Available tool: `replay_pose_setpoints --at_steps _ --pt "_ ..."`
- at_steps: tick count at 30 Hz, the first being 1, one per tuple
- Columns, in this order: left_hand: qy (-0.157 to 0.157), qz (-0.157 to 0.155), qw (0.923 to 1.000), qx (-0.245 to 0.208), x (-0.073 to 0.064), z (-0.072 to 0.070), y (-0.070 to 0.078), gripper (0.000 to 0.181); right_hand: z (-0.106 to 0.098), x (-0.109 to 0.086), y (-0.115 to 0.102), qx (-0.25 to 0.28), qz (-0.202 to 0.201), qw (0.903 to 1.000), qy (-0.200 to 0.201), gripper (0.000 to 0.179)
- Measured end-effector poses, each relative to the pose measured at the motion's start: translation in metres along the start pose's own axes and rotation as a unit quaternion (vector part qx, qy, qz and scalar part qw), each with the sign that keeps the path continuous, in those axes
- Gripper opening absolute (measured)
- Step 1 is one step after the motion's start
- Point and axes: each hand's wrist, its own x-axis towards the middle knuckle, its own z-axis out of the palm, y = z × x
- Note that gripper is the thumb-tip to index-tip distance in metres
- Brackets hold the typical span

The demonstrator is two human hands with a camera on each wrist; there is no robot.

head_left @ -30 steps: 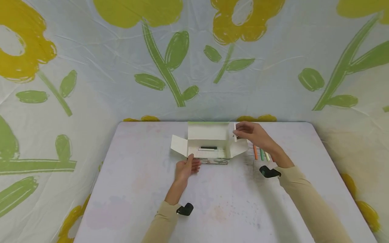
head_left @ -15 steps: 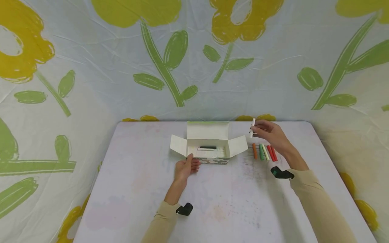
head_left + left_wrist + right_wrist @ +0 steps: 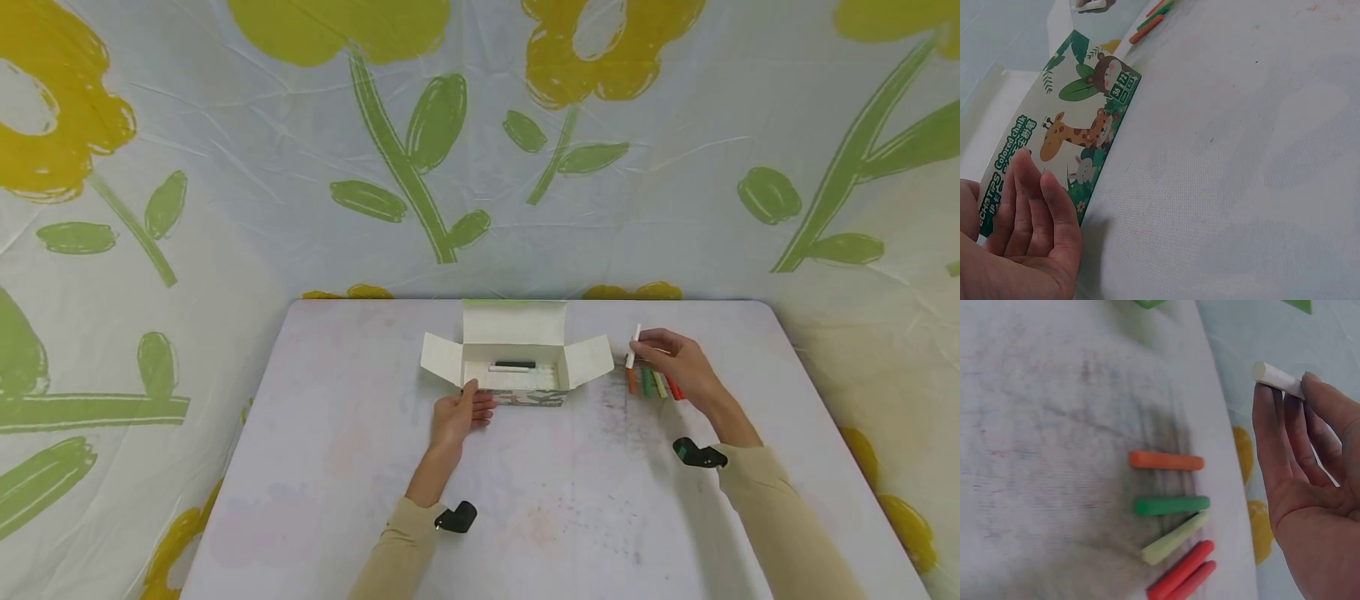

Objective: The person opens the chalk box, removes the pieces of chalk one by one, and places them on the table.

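My right hand pinches a white chalk stick between thumb and fingertips, above a row of colored chalks. In the right wrist view the white stick points away from the thumb. My left hand holds the near wall of an open chalk box, thumb at the rim and fingers along the front. Inside the box lie a black chalk and a white chalk. The left wrist view shows the box front with animal drawings and "Colored Chalk" lettering.
On the table, right of the box, lie an orange chalk, a green chalk, a pale yellow chalk and two red chalks. The box's side flap spreads toward them. A flowered cloth hangs behind the table.
My right hand has carried the white chalk rightward from above the box's right flap, then lowered it over the orange chalk. The left hand and box have stayed put.
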Motion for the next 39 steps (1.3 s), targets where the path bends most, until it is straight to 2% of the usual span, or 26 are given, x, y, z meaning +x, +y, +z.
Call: replay_pose_setpoints --at_steps 3,8,18,23,30,35,39 --pt "0.002 0.0 1.0 -0.001 0.0 0.001 0.0 0.049 0.005 -0.001 0.008 0.001 0.014 0.9999 -0.005 0.059" --pt "0.005 -0.003 1.0 0.001 0.0 0.002 -0.001 0.048 0.015 -0.002 0.017 -0.027 0.03 0.9992 -0.008 0.059" --pt "0.008 -0.001 0.9999 0.011 -0.004 0.004 0.003 0.049 0.031 0.001 0.027 -0.091 0.001 0.9958 -0.006 0.046" --pt "0.009 -0.001 0.9999 0.012 -0.004 0.003 0.003 0.048 0.04 0.006 0.022 -0.136 -0.013 0.9906 0.006 0.037" --pt "-0.011 -0.004 0.9999 0.007 -0.002 0.0 0.003 0.046 0.049 0.011 0.014 -0.182 -0.035 0.9825 0.012 0.029" --pt "-0.019 -0.007 0.9997 0.013 -0.012 0.0 0.017 0.044 0.051 0.013 0.011 -0.197 -0.034 0.9798 0.009 0.028" --pt "-0.021 0.009 0.9997 0.011 -0.022 0.001 0.026 0.044 0.05 0.013 0.007 -0.198 -0.036 0.9795 0.006 0.028"
